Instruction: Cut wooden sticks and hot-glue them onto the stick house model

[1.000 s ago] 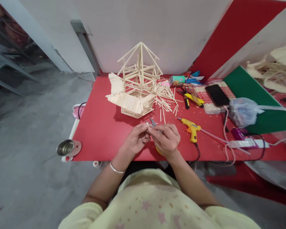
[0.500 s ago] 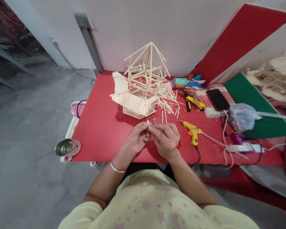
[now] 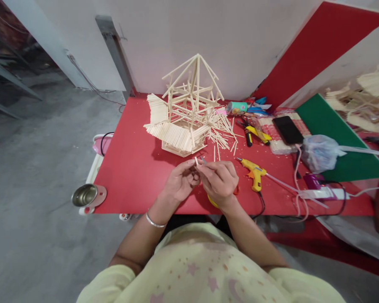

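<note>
My left hand pinches a short pale wooden stick that pokes up between thumb and fingers. My right hand is closed on a small pair of cutters with yellow and red handles; its metal tip meets the stick. Both hands hover close together over the red table, just in front of a house model built of sticks. Loose sticks lie scattered to the model's right.
A yellow glue gun lies right of my hands. Further right are a black phone, a plastic bag, a power strip with cables, pliers and a green board. A steel cup sits off the table's left corner.
The view has shifted slightly. My hands stay pressed together at the same spot; the cutter blades have closed in on the stick.
</note>
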{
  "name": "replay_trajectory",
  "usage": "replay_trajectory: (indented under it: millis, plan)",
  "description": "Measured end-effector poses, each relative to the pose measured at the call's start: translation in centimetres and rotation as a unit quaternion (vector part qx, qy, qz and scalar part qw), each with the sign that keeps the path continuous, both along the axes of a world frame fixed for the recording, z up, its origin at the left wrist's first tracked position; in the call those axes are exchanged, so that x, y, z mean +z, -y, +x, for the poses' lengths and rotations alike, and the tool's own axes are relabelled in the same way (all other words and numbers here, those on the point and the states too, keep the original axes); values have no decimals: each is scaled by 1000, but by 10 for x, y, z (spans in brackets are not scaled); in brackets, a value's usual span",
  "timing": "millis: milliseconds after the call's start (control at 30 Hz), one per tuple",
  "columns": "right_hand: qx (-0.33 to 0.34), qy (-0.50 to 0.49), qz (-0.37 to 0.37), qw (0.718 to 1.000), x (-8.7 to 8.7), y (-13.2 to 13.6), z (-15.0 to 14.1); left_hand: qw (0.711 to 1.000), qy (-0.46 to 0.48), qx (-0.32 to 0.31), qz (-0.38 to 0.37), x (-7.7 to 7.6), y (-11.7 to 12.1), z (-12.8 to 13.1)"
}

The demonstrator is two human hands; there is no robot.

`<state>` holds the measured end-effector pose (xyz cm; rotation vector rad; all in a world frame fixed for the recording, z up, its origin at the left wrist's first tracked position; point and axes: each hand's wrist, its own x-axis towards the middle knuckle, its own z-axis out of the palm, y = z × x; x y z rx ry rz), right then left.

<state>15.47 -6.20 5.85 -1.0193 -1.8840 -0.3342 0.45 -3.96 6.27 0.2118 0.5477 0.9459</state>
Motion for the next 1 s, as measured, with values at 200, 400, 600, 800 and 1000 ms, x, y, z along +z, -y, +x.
replay_trajectory:
  millis: [200, 400, 600, 800, 1000]
  plan:
    - [24, 8, -37, 999, -9, 10, 14, 995, -73, 20, 65, -11, 2, 7]
    - [-20, -24, -97, 995, -27, 27, 37, 987, -149, 21, 60, -28, -2, 28]
    - [-131, -60, -200, 969, -10, 11, 88, 981, -181, -15, 68, -31, -17, 67]
    - [-177, 83, -414, 889, 3, -90, 140, 979, -185, -4, 85, -39, -32, 113]
    - [-208, 152, -501, 826, -20, -174, 152, 976, -203, 26, 76, -51, -43, 124]
